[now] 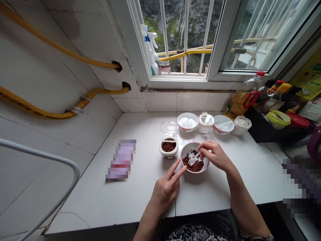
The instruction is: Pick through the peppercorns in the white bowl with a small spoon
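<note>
A white bowl with a pink rim (207,163) stands on the counter, partly filled with reddish-brown dried grains (197,166) that look like Sichuan peppercorns. My right hand (215,154) pinches the handle of a small white plastic spoon (192,161), its scoop down among the grains. Two outstretched fingers of my left hand (167,187) touch the bowl's near left rim; the other fingers are curled and partly hidden. Just left of the bowl is a seasoning jar (169,154) filled with the same grains, its clear lid (169,128) flipped up.
Behind stand a bowl of white granules (188,122), a clear-lidded jar (206,122), a bowl with a white spoon (223,125) and another jar (241,125). A purple packet (122,160) lies left. An oil bottle (238,100) and a black condiment rack (260,129) stand right.
</note>
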A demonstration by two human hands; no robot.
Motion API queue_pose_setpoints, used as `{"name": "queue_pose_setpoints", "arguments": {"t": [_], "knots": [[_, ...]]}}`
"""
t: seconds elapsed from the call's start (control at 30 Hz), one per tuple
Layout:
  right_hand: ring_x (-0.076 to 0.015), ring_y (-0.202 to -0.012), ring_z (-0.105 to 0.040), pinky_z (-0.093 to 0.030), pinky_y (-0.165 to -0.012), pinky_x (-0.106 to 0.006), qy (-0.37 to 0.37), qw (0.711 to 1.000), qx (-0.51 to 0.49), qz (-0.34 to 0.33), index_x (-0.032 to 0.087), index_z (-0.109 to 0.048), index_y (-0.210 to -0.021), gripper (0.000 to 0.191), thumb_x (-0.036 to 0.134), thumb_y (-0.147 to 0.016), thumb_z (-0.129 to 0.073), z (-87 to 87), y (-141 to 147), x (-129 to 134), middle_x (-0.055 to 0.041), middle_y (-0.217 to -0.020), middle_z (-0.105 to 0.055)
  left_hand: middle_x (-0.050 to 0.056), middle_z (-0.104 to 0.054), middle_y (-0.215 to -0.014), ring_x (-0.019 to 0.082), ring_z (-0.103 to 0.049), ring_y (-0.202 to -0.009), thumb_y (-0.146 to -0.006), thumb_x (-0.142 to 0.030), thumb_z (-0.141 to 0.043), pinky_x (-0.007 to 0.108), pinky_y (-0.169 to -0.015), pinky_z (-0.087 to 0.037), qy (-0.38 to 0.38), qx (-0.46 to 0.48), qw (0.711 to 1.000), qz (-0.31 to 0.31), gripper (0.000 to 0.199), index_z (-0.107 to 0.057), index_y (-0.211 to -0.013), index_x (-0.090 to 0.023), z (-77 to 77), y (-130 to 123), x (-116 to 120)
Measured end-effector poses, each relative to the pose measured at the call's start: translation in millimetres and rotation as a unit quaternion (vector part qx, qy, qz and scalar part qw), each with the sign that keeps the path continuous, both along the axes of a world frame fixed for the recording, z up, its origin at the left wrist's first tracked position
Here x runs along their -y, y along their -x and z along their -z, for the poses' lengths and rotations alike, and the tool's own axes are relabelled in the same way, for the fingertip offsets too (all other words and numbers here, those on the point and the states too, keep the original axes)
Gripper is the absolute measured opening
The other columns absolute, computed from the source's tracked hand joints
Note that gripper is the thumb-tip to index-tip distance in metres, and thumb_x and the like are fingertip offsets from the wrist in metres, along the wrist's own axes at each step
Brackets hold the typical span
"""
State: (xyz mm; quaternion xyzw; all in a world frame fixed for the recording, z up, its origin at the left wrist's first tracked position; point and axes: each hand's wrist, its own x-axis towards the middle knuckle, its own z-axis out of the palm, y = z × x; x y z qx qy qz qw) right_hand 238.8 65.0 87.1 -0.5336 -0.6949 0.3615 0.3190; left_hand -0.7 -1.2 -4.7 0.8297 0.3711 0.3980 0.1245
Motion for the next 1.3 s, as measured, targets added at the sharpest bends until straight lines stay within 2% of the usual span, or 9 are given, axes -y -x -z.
{"name": "queue_pose_setpoints", "arguments": {"t": [0.07,0.17,0.23,0.3,0.43,0.57,0.87,1.1,1.3], "knots": [[-0.0150,-0.059,-0.062,-0.044,-0.104,-0.049,-0.050,0.997,0.057,-0.021,0.022,-0.066,-0.078,0.020,0.015,-0.090,-0.051,2.3,-0.2,0.0,0.0042,-0.058,-0.068,0.014,-0.047,-0.158,0.022,-0.059,-0.134,-0.094,0.003,-0.044,0.025,-0.096,-0.059,-0.003,0.000,1.000,0.000,0.061,-0.050,-0.148,-0.024,0.3,-0.1,-0.1],[-0.0140,-0.057,-0.058,-0.040,-0.108,-0.052,-0.059,0.992,0.092,-0.057,0.022,-0.068,-0.079,0.023,0.012,-0.090,-0.050,2.7,-0.2,0.9,0.0048,-0.058,-0.068,0.014,-0.047,-0.157,0.022,-0.061,-0.133,-0.094,0.003,-0.044,0.025,-0.096,-0.059,-0.005,-0.002,1.000,0.000,0.061,-0.050,-0.148,-0.024,0.0,0.2,-0.2],[-0.0152,-0.059,-0.059,-0.046,-0.101,-0.047,-0.039,0.994,0.083,-0.063,0.022,-0.068,-0.078,0.023,0.012,-0.089,-0.050,0.9,-0.3,1.6,0.0038,-0.058,-0.068,0.015,-0.048,-0.157,0.022,-0.061,-0.132,-0.094,0.003,-0.044,0.025,-0.095,-0.059,-0.005,-0.003,1.000,0.000,0.060,-0.050,-0.148,-0.023,-0.6,0.5,-0.3],[-0.0165,-0.062,-0.062,-0.052,-0.087,-0.039,-0.004,0.997,0.052,-0.055,0.022,-0.067,-0.076,0.022,0.013,-0.087,-0.050,-1.6,-0.7,2.0,0.0023,-0.058,-0.067,0.015,-0.048,-0.156,0.022,-0.062,-0.131,-0.094,0.003,-0.044,0.025,-0.094,-0.060,-0.005,-0.004,1.000,-0.001,0.059,-0.050,-0.147,-0.023,-1.2,0.6,-0.4],[-0.0154,-0.059,-0.061,-0.049,-0.061,-0.028,0.091,0.994,-0.049,-0.025,0.020,-0.065,-0.076,0.016,0.020,-0.085,-0.052,-3.6,-2.8,1.3,0.0009,-0.060,-0.065,0.016,-0.049,-0.156,0.021,-0.065,-0.127,-0.095,0.002,-0.044,0.024,-0.092,-0.060,-0.005,-0.004,1.000,-0.003,0.058,-0.051,-0.146,-0.023,-1.5,0.3,-0.3],[-0.0145,-0.058,-0.061,-0.048,-0.060,-0.027,0.137,0.984,-0.115,-0.004,0.019,-0.065,-0.078,0.012,0.027,-0.084,-0.057,-1.8,-4.8,-0.5,0.0009,-0.061,-0.066,0.015,-0.048,-0.156,0.021,-0.065,-0.127,-0.094,0.002,-0.044,0.024,-0.093,-0.060,0.000,-0.006,1.000,-0.002,0.058,-0.052,-0.146,-0.023,-0.8,0.4,0.5],[-0.0142,-0.056,-0.061,-0.048,-0.059,-0.027,0.149,0.975,-0.165,0.012,0.019,-0.066,-0.076,0.018,0.037,-0.077,-0.064,2.1,-4.1,-2.6,0.0009,-0.058,-0.066,0.015,-0.048,-0.157,0.020,-0.065,-0.127,-0.095,0.002,-0.044,0.024,-0.093,-0.060,0.000,-0.001,1.000,0.000,0.058,-0.051,-0.147,-0.023,-0.7,1.1,0.6],[-0.0153,-0.055,-0.062,-0.052,-0.062,-0.030,0.123,0.967,-0.216,0.060,0.019,-0.067,-0.075,0.025,0.043,-0.074,-0.070,2.6,-1.7,-8.4,0.0001,-0.056,-0.068,0.016,-0.048,-0.156,0.021,-0.064,-0.128,-0.095,0.002,-0.044,0.024,-0.094,-0.059,-0.004,-0.002,1.000,-0.001,0.058,-0.051,-0.147,-0.022,0.6,0.5,0.6],[-0.0186,-0.061,-0.068,-0.056,-0.066,-0.033,0.013,0.970,-0.224,0.095,0.020,-0.067,-0.083,0.025,0.044,-0.082,-0.067,-5.3,20.9,-8.4,-0.0017,-0.063,-0.072,0.013,-0.045,-0.159,0.022,-0.063,-0.131,-0.093,0.003,-0.043,0.028,-0.098,-0.059,-0.007,-0.007,1.000,-0.002,0.063,-0.049,-0.149,-0.025,2.0,0.6,0.0]]}}
